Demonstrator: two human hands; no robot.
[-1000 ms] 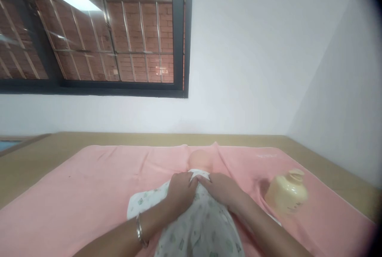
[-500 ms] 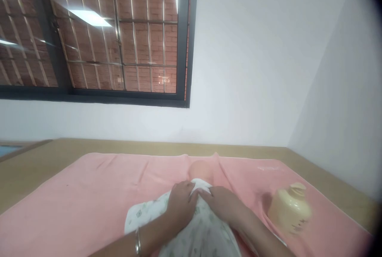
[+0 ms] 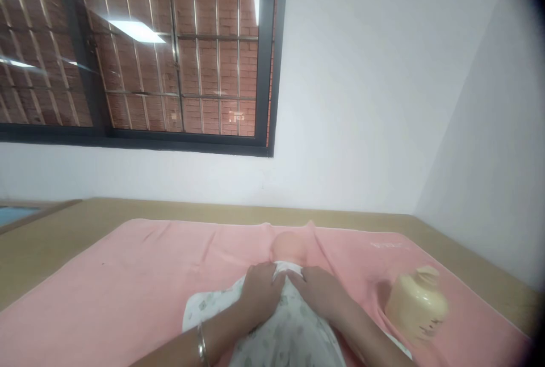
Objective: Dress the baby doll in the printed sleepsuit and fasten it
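A baby doll lies on the pink blanket (image 3: 170, 265); its smooth, round, bald head (image 3: 289, 247) points away from me. White cloth with a pale green print (image 3: 281, 327) covers its body, and one flap of it (image 3: 204, 304) spreads out on the left. My left hand (image 3: 263, 293), with a silver bangle at the wrist, grips the cloth just below the head. From the other side my right hand (image 3: 321, 293) holds the same cloth, its thumb almost meeting the left thumb in the middle. Most fingertips are hidden, and the face cannot be made out.
To the right stands a glossy cream-yellow container (image 3: 417, 304) with a small drawn face and a lid-like top. The blanket lies on a tan padded surface (image 3: 238, 213) against a white wall (image 3: 361, 100). A dark-framed barred window (image 3: 179, 142) is at the upper left.
The whole view has shifted slightly, so everything sits a little lower and further right. Both hands keep their hold on the cloth, with hardly any movement.
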